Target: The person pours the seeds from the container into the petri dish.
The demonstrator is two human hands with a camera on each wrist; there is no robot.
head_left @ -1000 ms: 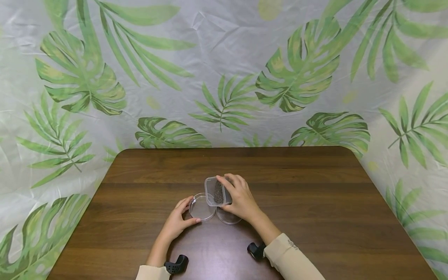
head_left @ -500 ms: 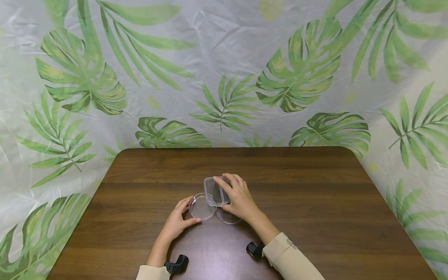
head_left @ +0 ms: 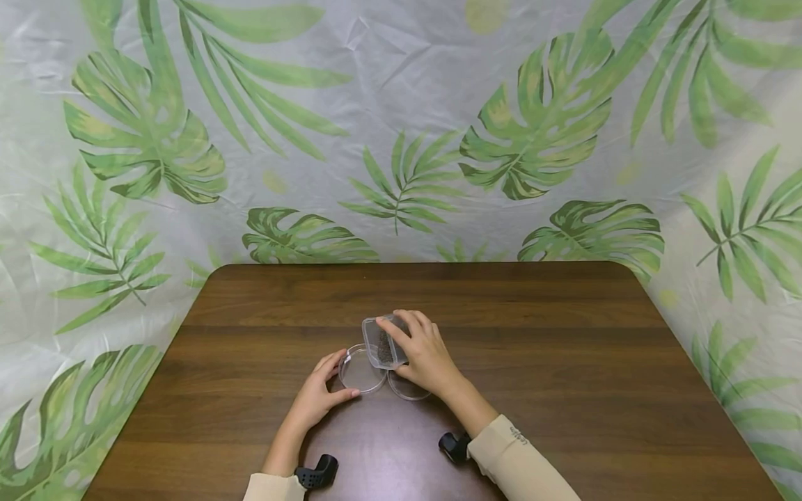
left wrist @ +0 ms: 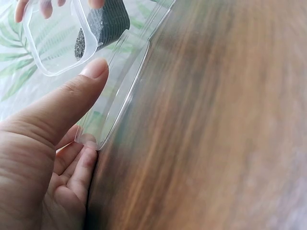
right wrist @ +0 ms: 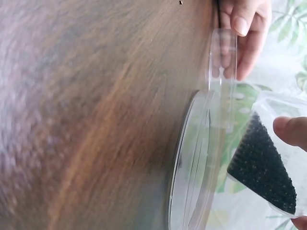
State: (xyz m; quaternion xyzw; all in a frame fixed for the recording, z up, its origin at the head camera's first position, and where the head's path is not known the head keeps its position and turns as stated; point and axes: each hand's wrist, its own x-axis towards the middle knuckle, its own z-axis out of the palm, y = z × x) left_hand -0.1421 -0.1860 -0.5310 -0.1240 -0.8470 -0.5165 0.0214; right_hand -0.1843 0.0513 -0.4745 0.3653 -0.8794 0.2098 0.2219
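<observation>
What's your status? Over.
Right hand: gripping tilted clear rectangular plastic container, dark granules inside. Left hand: holding round clear plastic dish. No obstruction visible between them.

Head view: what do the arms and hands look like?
Left sleeve and right sleeve are beige, the right with a small dark marking. A black gadget sits at each wrist. Left hand and right hand are gloveless.

Head cam: the tabletop (head_left: 564, 362) is viewed from above, well back, forward and down; leaf-print backdrop (head_left: 426, 104) is included. Both wrist views are shot low and close, rolled sideways: tabletop is put at frame right in left wrist, frame left in right wrist. Container (head_left: 376, 342) and clear dish (head_left: 361, 372) are shared by all three.
</observation>
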